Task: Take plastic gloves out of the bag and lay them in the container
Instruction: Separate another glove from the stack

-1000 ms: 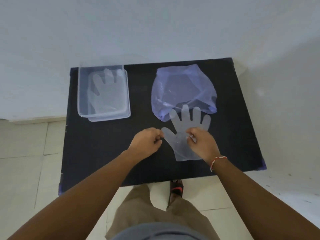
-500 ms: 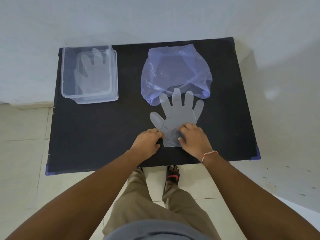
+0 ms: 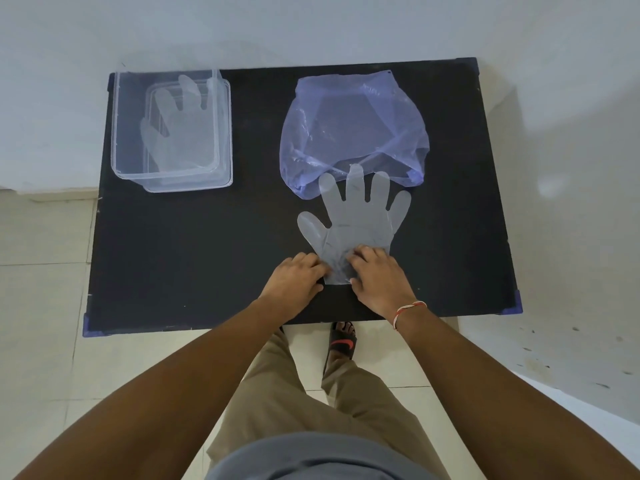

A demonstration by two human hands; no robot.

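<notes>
Both hands lie on the cuff end of a clear plastic glove [image 3: 358,225] that is spread flat on the black table [image 3: 194,244]. The left hand [image 3: 294,282] sits with curled fingers at the cuff's left edge, knuckles up; whether its fingertips actually pinch the film cannot be told. The right hand [image 3: 379,277] presses down on the cuff with bent fingers, the plastic bunched and wrinkled under them; a red and white thread bracelet [image 3: 408,308] circles that wrist.

The glove's fingers point away from the person, and their tips overlap the near rim of the pale blue plastic bag [image 3: 353,129], which lies slumped on the far right half of the table with its mouth toward the glove. The glove's thumb sticks out to the left, on bare tabletop.

At the far left corner stands the clear container [image 3: 225,147], rectangular, with another glove [image 3: 180,133] lying flat inside it, fingers toward the wall. The container's left wall sits close to the table's left edge.

Between the container and the hands stretches a wide bare strip of black surface. The cuff and both hands lie near the table's front edge. Bare tabletop also lies right of the bag and glove, up to the right edge. Pale floor tiles [image 3: 41,271] surround the table.
</notes>
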